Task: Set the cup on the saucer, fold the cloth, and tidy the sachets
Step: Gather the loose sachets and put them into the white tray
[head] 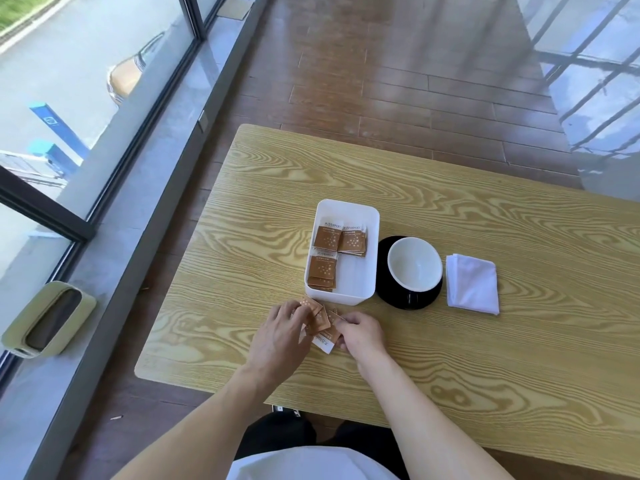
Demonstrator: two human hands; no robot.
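Note:
A white cup (414, 263) stands on a black saucer (408, 299) near the table's middle. To its right lies a white cloth (472, 284), folded into a square. Left of the saucer stands a white rectangular box (372, 216) holding several brown sachets (325, 268). In front of the box, a small pile of loose brown sachets (322, 322) lies on the table. My left hand (280, 336) and my right hand (362, 332) press in on this pile from either side, fingers curled around the sachets.
The wooden table (485, 358) has its left edge beside a window sill. A green container (48, 318) sits on the sill at the left. Wooden floor extends beyond the table's far edge.

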